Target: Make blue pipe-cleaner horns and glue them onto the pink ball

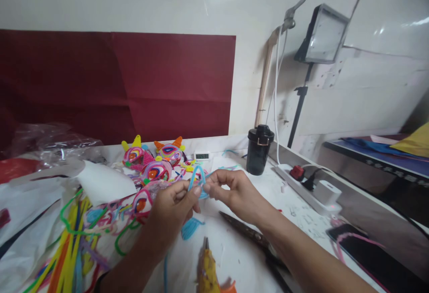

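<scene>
Between my two hands is a light blue pipe cleaner (197, 171), bent into a narrow upright loop. My left hand (181, 199) pinches its left side with thumb and fingers. My right hand (234, 190) pinches the other side, thumb against forefinger. Just below the left fingers, a flat blue pipe-cleaner piece (191, 228) lies on the white table (231, 257). Under my right forearm are black scissors (246, 230), partly hidden. A yellow glue gun (208, 268) points its nozzle toward my hands from the near edge.
Colourful pipe-cleaner figures (156, 172) crowd the back left, with loose pipe cleaners (67, 257) nearer. A black cup (258, 150) stands at the back right beside a power strip (306, 190). A phone (372, 257) lies at the right, and a small digital display (201, 155) behind my hands.
</scene>
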`<state>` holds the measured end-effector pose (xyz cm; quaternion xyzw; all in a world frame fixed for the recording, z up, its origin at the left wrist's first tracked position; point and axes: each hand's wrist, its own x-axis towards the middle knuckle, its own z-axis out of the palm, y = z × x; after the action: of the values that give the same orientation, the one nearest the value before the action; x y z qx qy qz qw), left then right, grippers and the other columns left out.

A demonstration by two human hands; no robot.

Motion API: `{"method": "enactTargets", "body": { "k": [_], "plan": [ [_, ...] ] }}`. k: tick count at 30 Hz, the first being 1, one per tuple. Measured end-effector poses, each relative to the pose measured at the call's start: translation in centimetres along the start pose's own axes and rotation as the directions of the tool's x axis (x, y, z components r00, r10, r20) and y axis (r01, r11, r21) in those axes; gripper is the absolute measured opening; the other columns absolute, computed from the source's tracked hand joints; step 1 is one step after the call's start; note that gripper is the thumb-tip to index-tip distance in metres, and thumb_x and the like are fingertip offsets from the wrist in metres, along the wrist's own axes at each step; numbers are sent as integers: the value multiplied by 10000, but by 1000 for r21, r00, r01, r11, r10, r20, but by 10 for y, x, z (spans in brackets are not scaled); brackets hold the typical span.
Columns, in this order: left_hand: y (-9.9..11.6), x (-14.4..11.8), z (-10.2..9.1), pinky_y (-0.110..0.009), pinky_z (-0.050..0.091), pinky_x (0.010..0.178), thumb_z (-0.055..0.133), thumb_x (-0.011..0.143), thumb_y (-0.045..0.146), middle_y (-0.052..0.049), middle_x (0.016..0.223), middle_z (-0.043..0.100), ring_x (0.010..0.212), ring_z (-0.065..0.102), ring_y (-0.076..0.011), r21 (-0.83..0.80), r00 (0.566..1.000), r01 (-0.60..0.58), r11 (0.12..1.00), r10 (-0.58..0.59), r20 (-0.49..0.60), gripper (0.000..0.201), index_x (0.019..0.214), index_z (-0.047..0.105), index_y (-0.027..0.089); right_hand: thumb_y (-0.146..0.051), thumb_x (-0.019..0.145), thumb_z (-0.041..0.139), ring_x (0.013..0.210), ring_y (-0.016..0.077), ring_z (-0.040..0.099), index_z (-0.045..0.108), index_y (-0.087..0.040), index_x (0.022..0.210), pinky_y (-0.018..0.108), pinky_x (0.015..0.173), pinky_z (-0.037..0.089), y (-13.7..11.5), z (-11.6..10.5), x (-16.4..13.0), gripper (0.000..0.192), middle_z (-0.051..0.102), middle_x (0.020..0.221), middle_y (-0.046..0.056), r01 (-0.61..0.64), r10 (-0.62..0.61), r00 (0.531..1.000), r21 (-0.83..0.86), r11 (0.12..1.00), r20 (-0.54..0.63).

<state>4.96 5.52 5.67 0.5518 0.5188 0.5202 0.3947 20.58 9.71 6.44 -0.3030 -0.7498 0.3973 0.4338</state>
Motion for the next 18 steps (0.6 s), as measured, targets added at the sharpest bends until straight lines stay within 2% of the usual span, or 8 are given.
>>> {"method": "enactTargets", "body": {
  "k": [13, 15, 18],
  "plan": [
    [-5, 1, -4, -168, 148, 360, 620, 726, 419, 85, 410, 391, 355, 275, -45, -11, 999, -23, 1000, 24, 45, 288, 598, 537, 174, -246, 822, 564, 636, 110, 463, 549, -160, 662, 232, 621, 366, -3, 6, -5, 181, 522, 649, -27, 18, -20, 999, -63, 998, -29],
    [-1, 0, -3, -158, 164, 370, 612, 735, 415, 85, 414, 407, 362, 290, -45, -49, 1000, -3, 999, 4, 26, 263, 659, 556, 170, -259, 825, 569, 634, 109, 464, 556, -159, 662, 230, 618, 362, -2, 5, -4, 191, 525, 643, -28, 28, -30, 999, -58, 998, -43],
    [6, -4, 0, -151, 188, 383, 594, 750, 377, 59, 507, 525, 381, 340, -48, -136, 999, 19, 990, -25, -43, 241, 887, 571, 179, -278, 826, 578, 627, 108, 460, 570, -156, 662, 230, 613, 357, 1, 3, -2, 204, 525, 630, -28, 37, -41, 997, -53, 998, -69]
  ]
}}
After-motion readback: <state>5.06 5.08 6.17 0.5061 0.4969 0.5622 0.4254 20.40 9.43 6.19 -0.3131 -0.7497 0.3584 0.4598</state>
